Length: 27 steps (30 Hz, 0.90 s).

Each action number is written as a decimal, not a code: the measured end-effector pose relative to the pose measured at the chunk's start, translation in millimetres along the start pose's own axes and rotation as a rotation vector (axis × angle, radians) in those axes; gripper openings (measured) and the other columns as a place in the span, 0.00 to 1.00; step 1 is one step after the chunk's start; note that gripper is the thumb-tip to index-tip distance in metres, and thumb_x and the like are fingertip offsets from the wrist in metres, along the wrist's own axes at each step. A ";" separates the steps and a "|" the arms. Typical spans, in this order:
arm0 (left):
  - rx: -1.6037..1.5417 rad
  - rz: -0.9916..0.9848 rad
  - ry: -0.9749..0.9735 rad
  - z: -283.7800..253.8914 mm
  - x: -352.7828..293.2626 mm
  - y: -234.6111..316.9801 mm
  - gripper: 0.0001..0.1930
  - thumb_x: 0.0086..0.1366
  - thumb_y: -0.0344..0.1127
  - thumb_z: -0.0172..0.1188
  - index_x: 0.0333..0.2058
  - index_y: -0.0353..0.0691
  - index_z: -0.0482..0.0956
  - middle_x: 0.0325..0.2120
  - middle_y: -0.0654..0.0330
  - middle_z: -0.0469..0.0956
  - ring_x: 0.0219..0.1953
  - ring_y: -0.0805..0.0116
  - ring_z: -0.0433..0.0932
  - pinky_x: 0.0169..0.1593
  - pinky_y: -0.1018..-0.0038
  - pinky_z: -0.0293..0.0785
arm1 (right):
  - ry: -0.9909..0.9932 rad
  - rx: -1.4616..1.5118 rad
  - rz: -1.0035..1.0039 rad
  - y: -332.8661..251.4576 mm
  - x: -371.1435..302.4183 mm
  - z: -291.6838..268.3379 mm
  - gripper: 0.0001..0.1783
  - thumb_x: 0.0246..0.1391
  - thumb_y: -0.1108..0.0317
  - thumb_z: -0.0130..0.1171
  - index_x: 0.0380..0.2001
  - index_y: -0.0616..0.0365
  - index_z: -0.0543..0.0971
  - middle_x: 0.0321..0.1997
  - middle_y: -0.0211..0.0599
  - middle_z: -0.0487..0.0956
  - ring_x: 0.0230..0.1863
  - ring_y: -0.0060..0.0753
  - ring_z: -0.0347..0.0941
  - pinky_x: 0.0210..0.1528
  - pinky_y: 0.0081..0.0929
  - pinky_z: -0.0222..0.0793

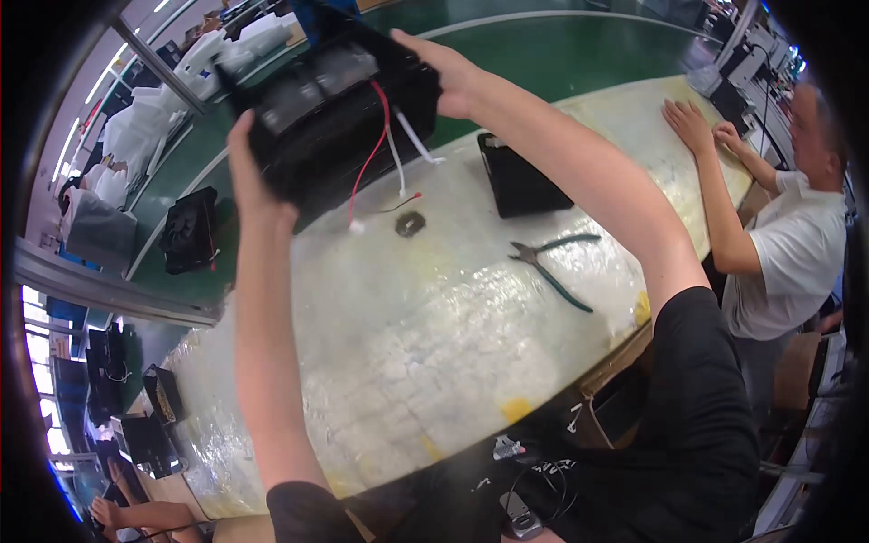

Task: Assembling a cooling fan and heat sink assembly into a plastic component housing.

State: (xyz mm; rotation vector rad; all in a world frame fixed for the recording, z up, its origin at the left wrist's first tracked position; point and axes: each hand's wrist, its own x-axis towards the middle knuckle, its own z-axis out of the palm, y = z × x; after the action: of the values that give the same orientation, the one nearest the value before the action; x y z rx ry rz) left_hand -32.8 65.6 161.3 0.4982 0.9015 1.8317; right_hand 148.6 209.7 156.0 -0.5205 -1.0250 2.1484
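Both arms reach forward and hold up a black box-like casing [312,149] over the far edge of the table. My left hand [260,185] is closed on its left side and my right hand [445,77] on its right side. Glossy grey blocks [321,80] show inside the casing's open top. From the near side hang a red wire [369,167] and white leads [396,154] with small connectors at their ends. Below lies a small dark ring-shaped piece [410,223]. Green-handled cutting pliers [541,258] rest with their handles spread, near a flat black cover [523,181].
The work table [407,344] has a shiny plastic-film covering. Beyond it runs a green surface [561,50], with another black wired unit [190,231] at left. A metal post [118,285] stands left. A co-worker [783,226] leans on the table's right end; another person's hands [113,507] show lower left.
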 end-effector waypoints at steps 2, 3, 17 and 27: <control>-0.020 -0.110 -0.108 -24.9 73.2 -23.7 0.21 0.53 0.51 0.63 0.40 0.43 0.76 0.37 0.58 0.78 0.40 0.59 0.76 0.48 0.63 0.73 | 0.046 0.032 -0.001 5.9 44.8 -36.7 0.22 0.58 0.50 0.54 0.43 0.58 0.77 0.46 0.40 0.79 0.46 0.35 0.76 0.54 0.35 0.71; -0.030 -0.063 -0.095 -24.7 95.1 -44.9 0.21 0.52 0.50 0.63 0.40 0.42 0.76 0.36 0.57 0.77 0.39 0.59 0.76 0.49 0.62 0.72 | -0.008 0.063 -0.014 7.4 61.8 -63.1 0.21 0.59 0.51 0.54 0.44 0.57 0.76 0.46 0.40 0.79 0.46 0.36 0.76 0.55 0.35 0.71; 0.740 0.443 0.586 -59.7 141.1 -82.5 0.55 0.48 0.60 0.68 0.61 0.24 0.50 0.60 0.37 0.54 0.62 0.48 0.57 0.64 0.60 0.55 | 0.483 -0.919 -0.239 -41.3 69.1 -121.1 0.27 0.60 0.48 0.50 0.56 0.54 0.71 0.55 0.40 0.74 0.61 0.29 0.62 0.61 0.31 0.56; 0.221 0.479 0.915 -267.2 112.2 44.9 0.42 0.40 0.42 0.78 0.50 0.23 0.68 0.46 0.49 0.74 0.42 0.57 0.77 0.45 0.65 0.78 | -0.368 -1.082 -0.182 17.8 -188.7 30.1 0.16 0.53 0.68 0.59 0.43 0.66 0.77 0.41 0.43 0.80 0.44 0.33 0.76 0.48 0.29 0.68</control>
State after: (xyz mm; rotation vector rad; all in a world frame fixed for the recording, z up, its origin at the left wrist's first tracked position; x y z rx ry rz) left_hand -289.0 61.0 18.7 -0.0457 1.7165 2.4571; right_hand 251.6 48.5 171.4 -0.4678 -2.3363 1.3952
